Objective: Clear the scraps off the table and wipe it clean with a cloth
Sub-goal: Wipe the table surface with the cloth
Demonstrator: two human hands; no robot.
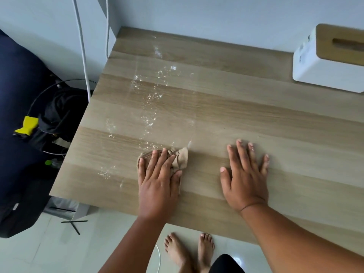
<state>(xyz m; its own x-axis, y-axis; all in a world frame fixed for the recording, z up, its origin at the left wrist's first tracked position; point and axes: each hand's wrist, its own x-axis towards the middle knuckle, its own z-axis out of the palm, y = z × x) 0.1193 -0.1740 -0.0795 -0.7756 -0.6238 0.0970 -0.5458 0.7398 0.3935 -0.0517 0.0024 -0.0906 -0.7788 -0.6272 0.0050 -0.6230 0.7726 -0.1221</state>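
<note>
Wires (81,46) hanging far left by wall. Table (256,119) showing white crumbs (151,95) and wet spots in line on left side, far to near. Left hand (157,180) pressing flat on tan cloth (180,159), fingers straight, cloth bunching out on right side, near crumbs. Right hand (246,174) resting flat on bare wood, fingers spreading wide, holding nothing. White box (327,62) sitting far right. Wiping step going on, I think. Next move likely needing push of cloth far and left over crumbs.
</note>
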